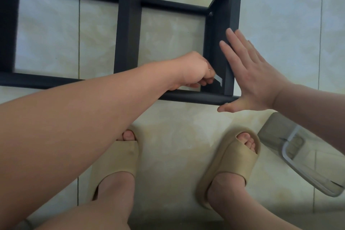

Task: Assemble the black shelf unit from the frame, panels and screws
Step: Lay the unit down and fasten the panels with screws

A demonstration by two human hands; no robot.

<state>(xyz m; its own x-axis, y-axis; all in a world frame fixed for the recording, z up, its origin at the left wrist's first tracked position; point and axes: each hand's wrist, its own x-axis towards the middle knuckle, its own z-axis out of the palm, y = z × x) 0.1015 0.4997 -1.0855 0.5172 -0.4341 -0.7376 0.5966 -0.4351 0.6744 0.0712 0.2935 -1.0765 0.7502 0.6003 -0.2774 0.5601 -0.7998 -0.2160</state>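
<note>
Pale marbled floor tiles lie under everything. Nearest are two beige slides on the person's feet, and one clear plastic piece lies below the right forearm; what it is I cannot tell. Beyond the feet the black shelf unit lies across the tiles. The left hand is curled, pinching one silvery tool, probably a hex key, at the near corner. Just right of it, the right hand is spread flat against the end panel, thumb under the near rail. The step looks like fastening this panel's near corner. The next move calls for steady bracing while the tool turns. Three panels show, and one seated screw beyond both hands.
</note>
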